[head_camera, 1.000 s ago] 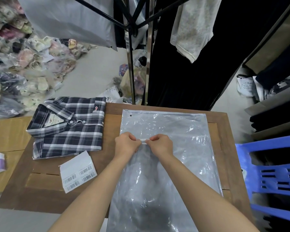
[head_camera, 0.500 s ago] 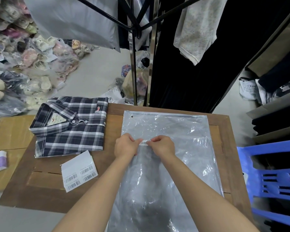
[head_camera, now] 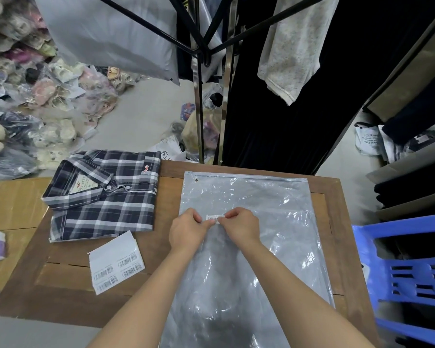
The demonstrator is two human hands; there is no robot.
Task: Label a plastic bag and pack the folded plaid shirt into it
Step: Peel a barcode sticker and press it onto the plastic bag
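Note:
A clear plastic zip bag lies flat on the wooden table, its zipper edge at the far side. A small white barcode label rests on the bag near its middle. My left hand and my right hand pinch the label's two ends with their fingertips, pressed against the bag. The folded navy-and-white plaid shirt lies at the table's far left, collar to the left, apart from the bag.
A white sheet of barcode stickers lies on the table left of my arms. A blue plastic chair stands at the right. A metal rack pole and hanging dark clothes rise behind the table. Bagged goods pile up on the floor at left.
The label, first mostly hidden between my fingertips, now shows more of its barcode lying on the bag. Both hands have stayed at the same spot.

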